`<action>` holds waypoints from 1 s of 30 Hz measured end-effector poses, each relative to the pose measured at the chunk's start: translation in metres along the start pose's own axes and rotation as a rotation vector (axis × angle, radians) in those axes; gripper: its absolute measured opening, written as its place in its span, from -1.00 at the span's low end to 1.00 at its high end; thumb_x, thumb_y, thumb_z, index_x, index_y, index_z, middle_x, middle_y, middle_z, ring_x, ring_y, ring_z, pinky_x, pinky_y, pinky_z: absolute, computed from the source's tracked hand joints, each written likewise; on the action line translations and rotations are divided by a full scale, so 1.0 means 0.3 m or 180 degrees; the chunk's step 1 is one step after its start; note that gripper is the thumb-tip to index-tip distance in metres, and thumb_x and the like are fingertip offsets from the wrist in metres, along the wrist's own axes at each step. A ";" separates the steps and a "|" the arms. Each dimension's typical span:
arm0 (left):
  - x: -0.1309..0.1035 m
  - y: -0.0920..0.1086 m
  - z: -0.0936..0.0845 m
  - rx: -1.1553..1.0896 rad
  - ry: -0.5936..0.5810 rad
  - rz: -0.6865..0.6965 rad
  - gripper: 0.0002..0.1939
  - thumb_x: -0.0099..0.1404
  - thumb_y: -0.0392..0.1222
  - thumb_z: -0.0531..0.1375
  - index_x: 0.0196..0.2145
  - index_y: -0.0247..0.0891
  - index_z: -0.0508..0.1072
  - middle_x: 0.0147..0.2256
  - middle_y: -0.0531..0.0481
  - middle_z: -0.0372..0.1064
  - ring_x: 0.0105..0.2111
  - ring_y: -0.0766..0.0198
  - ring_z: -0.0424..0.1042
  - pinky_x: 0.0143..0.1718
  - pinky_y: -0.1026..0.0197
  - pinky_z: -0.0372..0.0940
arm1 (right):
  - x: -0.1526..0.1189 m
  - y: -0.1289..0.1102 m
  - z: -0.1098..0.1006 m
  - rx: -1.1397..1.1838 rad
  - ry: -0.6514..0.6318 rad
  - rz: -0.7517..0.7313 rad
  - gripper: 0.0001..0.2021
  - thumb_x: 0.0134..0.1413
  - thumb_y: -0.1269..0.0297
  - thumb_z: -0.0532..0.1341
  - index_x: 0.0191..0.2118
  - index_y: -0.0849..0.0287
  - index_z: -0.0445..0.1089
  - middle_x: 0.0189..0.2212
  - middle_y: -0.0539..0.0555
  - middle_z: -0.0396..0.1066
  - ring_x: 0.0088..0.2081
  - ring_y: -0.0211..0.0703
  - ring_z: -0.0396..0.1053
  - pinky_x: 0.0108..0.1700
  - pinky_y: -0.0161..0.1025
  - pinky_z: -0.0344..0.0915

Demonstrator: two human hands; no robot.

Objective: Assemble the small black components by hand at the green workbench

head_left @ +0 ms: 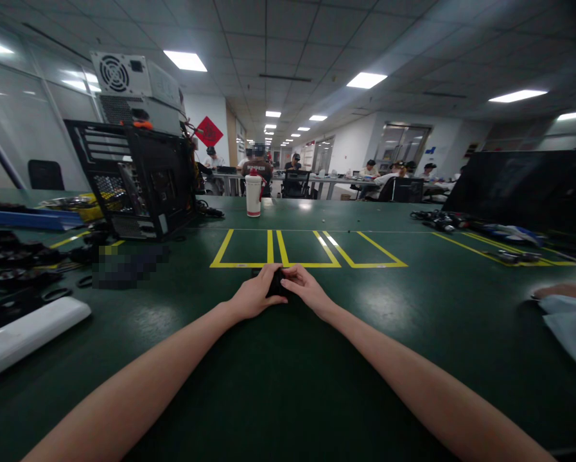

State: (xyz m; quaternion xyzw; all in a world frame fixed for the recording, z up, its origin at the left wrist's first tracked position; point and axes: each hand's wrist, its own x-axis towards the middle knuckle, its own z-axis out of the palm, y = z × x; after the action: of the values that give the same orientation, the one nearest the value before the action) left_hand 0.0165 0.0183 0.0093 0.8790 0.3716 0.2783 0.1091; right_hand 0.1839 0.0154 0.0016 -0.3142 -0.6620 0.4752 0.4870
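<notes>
Straight ahead, a small black object [275, 287] is held between both hands, just over or on the green table; its kind cannot be made out, as fingers cover most of it. My left hand [253, 296] wraps round it from the left, thumb below and fingers over the top. From the right, my right hand [309, 292] has its fingertips and thumb closed against the object's side. Just beyond the hands, yellow tape outlines [311, 264] mark the tabletop.
A black computer case [160, 179] with a power supply [124, 74] stacked above stands at left. A white bottle [253, 194] stands farther back. A white long box [32, 333] lies near left, cables [442, 221] at right. A person's sleeve [574, 327] shows at the right edge.
</notes>
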 end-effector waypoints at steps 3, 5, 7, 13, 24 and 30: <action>0.000 0.000 -0.001 -0.0009 -0.0010 0.0006 -0.32 0.08 0.00 0.16 0.06 -0.10 -0.11 0.02 -0.09 0.02 -0.09 0.07 0.23 -0.17 0.00 0.24 | 0.001 -0.001 0.000 -0.0072 0.0011 -0.0024 -0.82 -0.09 0.28 0.17 -0.28 0.13 0.23 -0.30 -0.01 0.26 -0.20 -0.25 0.25 -0.06 -0.18 0.16; 0.001 -0.002 0.000 0.0002 0.0000 0.0014 -0.32 0.07 0.00 0.17 0.05 -0.11 -0.10 0.02 -0.10 0.02 -0.09 0.07 0.23 -0.17 0.00 0.24 | 0.000 -0.007 -0.001 -0.0120 0.0012 0.0029 -0.78 -0.10 0.28 0.17 -0.25 0.12 0.23 -0.29 0.00 0.26 -0.20 -0.24 0.25 -0.06 -0.17 0.17; 0.002 -0.003 0.001 0.0008 0.0014 0.0009 -0.32 0.07 -0.01 0.17 0.05 -0.12 -0.10 0.02 -0.10 0.02 -0.08 0.07 0.23 -0.17 0.00 0.23 | -0.003 -0.014 -0.002 -0.0157 0.0011 0.0134 -0.74 -0.10 0.28 0.17 -0.21 0.12 0.21 -0.28 0.01 0.25 -0.19 -0.23 0.26 -0.07 -0.15 0.17; 0.000 -0.005 0.004 -0.0019 0.0017 0.0030 -0.32 0.07 -0.01 0.17 0.05 -0.11 -0.10 0.02 -0.09 0.02 -0.08 0.07 0.22 -0.18 0.01 0.24 | -0.003 -0.009 -0.005 -0.0034 -0.0121 0.0143 -0.75 -0.14 0.32 0.20 -0.26 0.13 0.21 -0.25 0.01 0.25 -0.18 -0.22 0.27 -0.07 -0.15 0.17; 0.000 -0.004 0.005 -0.0011 0.0035 0.0044 -0.32 0.07 -0.01 0.17 0.05 -0.11 -0.10 0.01 -0.09 0.03 -0.08 0.07 0.23 -0.16 -0.01 0.23 | 0.000 -0.006 0.000 -0.0319 0.0072 0.0031 -0.78 -0.07 0.26 0.14 -0.23 0.13 0.23 -0.27 0.01 0.26 -0.18 -0.23 0.24 -0.06 -0.16 0.15; -0.001 -0.002 0.003 -0.0021 0.0019 0.0012 -0.31 0.06 -0.01 0.18 0.05 -0.10 -0.10 0.02 -0.08 0.02 -0.08 0.08 0.23 -0.16 0.00 0.24 | -0.005 -0.015 -0.002 -0.0325 0.0000 0.0247 -0.77 -0.08 0.27 0.14 -0.22 0.17 0.24 -0.24 0.04 0.27 -0.18 -0.21 0.26 -0.07 -0.14 0.17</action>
State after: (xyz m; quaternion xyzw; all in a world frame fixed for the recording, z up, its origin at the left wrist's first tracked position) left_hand 0.0165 0.0185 0.0082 0.8785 0.3693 0.2823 0.1104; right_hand 0.1852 0.0126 0.0054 -0.3640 -0.6727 0.4595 0.4515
